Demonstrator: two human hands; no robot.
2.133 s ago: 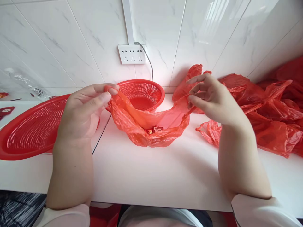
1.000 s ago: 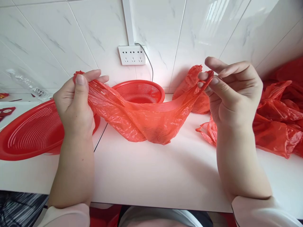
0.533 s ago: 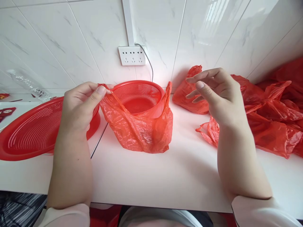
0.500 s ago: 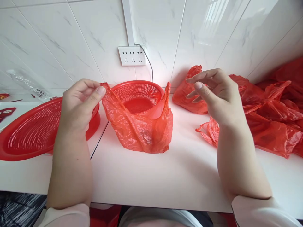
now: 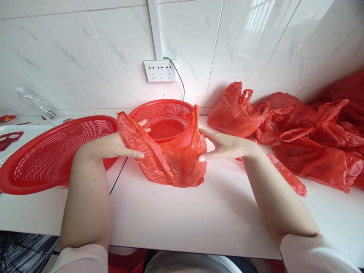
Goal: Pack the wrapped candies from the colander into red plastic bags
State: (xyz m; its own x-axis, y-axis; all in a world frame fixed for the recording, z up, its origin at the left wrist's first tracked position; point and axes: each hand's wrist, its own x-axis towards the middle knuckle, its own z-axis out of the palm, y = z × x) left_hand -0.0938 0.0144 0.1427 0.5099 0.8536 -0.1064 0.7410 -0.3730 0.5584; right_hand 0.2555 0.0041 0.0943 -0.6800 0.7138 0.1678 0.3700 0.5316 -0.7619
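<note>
A thin red plastic bag (image 5: 173, 163) stands upright on the white counter, its mouth gaping and both handles pointing up. My left hand (image 5: 112, 147) is at the bag's left side, thumb stretched across the front and fingers spread behind the left handle. On the opposite side, my right hand (image 5: 224, 146) touches the bag with its thumb in front; its fingers reach behind the right handle, where their tips are hidden. Both hands are open, without a closed grip. Just behind the bag sits a round red mesh basket (image 5: 163, 104), partly covered by it.
A larger red colander (image 5: 36, 163) leans at the left. Several red plastic bags (image 5: 315, 151) are heaped at the right, with a flat red strip of bag (image 5: 288, 176) before them. A clear bottle (image 5: 38, 104) and a wall socket (image 5: 159, 71) are at the back.
My left hand has let go of the left handle and slid down to the bag's side. My right hand has moved left and down, from the air to the bag's right side.
</note>
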